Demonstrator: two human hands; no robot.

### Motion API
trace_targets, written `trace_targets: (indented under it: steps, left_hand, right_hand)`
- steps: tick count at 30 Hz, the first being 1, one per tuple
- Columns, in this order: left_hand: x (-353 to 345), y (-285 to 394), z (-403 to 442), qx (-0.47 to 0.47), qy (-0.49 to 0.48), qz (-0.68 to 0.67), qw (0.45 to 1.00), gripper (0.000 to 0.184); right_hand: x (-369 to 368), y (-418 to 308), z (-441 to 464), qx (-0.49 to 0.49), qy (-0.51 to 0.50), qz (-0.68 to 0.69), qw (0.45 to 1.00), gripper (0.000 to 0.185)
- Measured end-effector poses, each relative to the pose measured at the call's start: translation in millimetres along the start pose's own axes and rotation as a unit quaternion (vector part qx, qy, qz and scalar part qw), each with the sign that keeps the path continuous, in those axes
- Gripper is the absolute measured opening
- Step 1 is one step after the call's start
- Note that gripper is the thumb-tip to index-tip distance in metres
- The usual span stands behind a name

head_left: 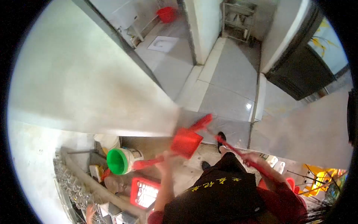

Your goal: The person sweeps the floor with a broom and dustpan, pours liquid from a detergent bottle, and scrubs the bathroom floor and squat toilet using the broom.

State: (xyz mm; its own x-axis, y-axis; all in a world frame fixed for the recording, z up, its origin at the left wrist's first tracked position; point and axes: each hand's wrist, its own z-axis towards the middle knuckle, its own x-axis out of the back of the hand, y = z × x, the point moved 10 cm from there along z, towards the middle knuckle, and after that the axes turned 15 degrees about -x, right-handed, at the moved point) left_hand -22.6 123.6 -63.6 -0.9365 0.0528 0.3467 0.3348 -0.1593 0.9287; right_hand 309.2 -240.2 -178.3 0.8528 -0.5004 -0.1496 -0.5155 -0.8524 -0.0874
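My left hand (163, 161) is closed round the handle of a red dustpan (187, 143), held in front of my body with its pan toward the middle of the view. My right hand (254, 159) grips the red stick of a broom (234, 149). That stick slants up and left to a blurred red broom head (201, 123), which overlaps the far edge of the pan in view. I cannot tell whether the two touch. Any dirt inside the pan is too blurred to make out.
Left of the dustpan stands a bucket with a green inside (117, 162), near a red basket (134, 194). Glassware (74, 186) lines the left shelf, with another hand (90, 212) below it. A wall corner (175, 119) juts out ahead. Yellow stools (320, 181) stand at right.
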Motion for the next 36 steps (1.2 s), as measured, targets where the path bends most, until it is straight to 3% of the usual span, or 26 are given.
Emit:
trace_targets:
  steps: [2, 4, 5, 6, 8, 9, 10, 11, 12, 13, 15, 16, 17, 19, 21, 22, 24, 27, 30, 31, 34, 36]
  left_hand:
    - [-6.1, 2.0, 6.3, -0.034, 0.003, -0.039, 0.999, 0.021]
    - [-12.3, 3.8, 4.2, 0.006, 0.033, -0.135, 0.99, 0.019]
    - [-21.8, 29.1, 3.1, 0.048, 0.013, -0.126, 0.991, 0.017]
    - [-29.9, 28.4, 7.5, 0.04, 0.001, -0.134, 0.99, 0.017]
    - [-30.6, 27.2, 20.7, -0.015, 0.016, -0.064, 0.998, 0.016]
    - [-40.9, 32.6, 28.4, -0.022, 0.004, -0.07, 0.997, 0.016]
    - [-51.2, 42.1, 36.3, -0.004, 0.002, -0.105, 0.995, 0.014]
    - [-65.1, 52.6, 42.8, 0.016, -0.001, -0.138, 0.99, 0.013]
    - [-76.8, 87.5, 51.8, -0.006, 0.014, -0.067, 0.998, 0.017]
    - [-91.6, 83.5, 63.8, -0.012, 0.001, -0.092, 0.996, 0.017]
    - [-130.2, 99.7, 83.5, -0.004, -0.003, -0.129, 0.992, 0.016]
    - [-155.7, 120.1, 97.3, -0.045, -0.069, -0.176, 0.981, 0.016]
    - [-173.2, 131.6, 106.1, -0.047, -0.061, -0.156, 0.985, 0.017]
    - [-209.3, 165.3, 121.6, -0.043, -0.065, -0.116, 0.99, 0.017]
    - [-242.1, 181.6, 139.4, -0.024, -0.071, -0.125, 0.989, 0.015]
    - [-261.1, 198.9, 154.3, -0.092, -0.082, -0.099, 0.987, 0.02]
    - [-297.4, 219.5, 169.5, -0.1, -0.076, -0.104, 0.987, 0.022]
    - [-355.5, 249.5, 181.6, -0.061, -0.128, -0.201, 0.969, 0.025]
    - [-416.2, 264.5, 199.4, -0.08, -0.18, -0.201, 0.96, 0.024]
    - [-439.2, 274.6, 206.4, -0.087, -0.212, -0.199, 0.953, 0.022]
    - [-504.7, 290.2, 225.9, -0.034, -0.225, -0.201, 0.953, 0.021]
    - [-550.1, 291.9, 245.1, -0.082, -0.271, -0.177, 0.942, 0.02]
  right_hand:
    - [1.5, 50.4, 16.2, -0.018, 0.041, -0.169, 0.985, 0.031]
    - [-18.9, 54.2, 1.9, 0.102, -0.011, -0.281, 0.954, 0.031]
    - [-48.6, 41.7, -25.9, 0.396, -0.017, -0.533, 0.748, 0.033]
    - [-34.9, 50.3, -20.2, 0.4, -0.003, -0.526, 0.751, 0.033]
    - [-18.8, 31.9, -46.1, 0.356, -0.005, -0.415, 0.837, 0.036]
    - [10.9, 57.2, -5.9, 0.15, -0.017, -0.138, 0.979, 0.032]
    - [21.0, 48.4, 1.5, 0.157, -0.011, -0.125, 0.98, 0.032]
    - [-0.3, 49.2, 0.5, 0.059, -0.306, 0.123, 0.942, 0.025]
    - [-0.8, 11.6, -35.3, 0.05, -0.362, 0.273, 0.89, 0.017]
    - [-1.0, -25.5, -71.6, 0.037, -0.42, 0.411, 0.809, 0.014]
    - [47.1, -71.7, -61.6, 0.096, -0.431, 0.554, 0.706, 0.015]
    - [65.5, -100.9, -67.3, 0.133, -0.454, 0.608, 0.638, 0.014]
    - [82.3, -121.2, -74.6, 0.141, -0.451, 0.62, 0.626, 0.014]
    - [137.3, -171.5, -104.6, 0.173, -0.436, 0.713, 0.521, 0.014]
    - [196.1, -198.6, -94.0, 0.244, -0.438, 0.725, 0.472, 0.013]
    - [221.3, -212.3, -103.1, 0.296, -0.438, 0.734, 0.427, 0.013]
    - [264.0, -224.7, -105.9, 0.296, -0.413, 0.758, 0.409, 0.013]
    - [321.2, -233.2, -122.5, 0.412, -0.362, 0.76, 0.349, 0.02]
    - [368.6, -231.6, -137.5, 0.514, -0.289, 0.719, 0.367, 0.021]
    - [374.5, -235.9, -143.6, 0.462, -0.304, 0.755, 0.353, 0.021]
    - [413.0, -249.7, -166.7, 0.446, -0.274, 0.726, 0.447, 0.028]
    - [420.7, -258.5, -186.8, 0.442, -0.26, 0.729, 0.453, 0.028]
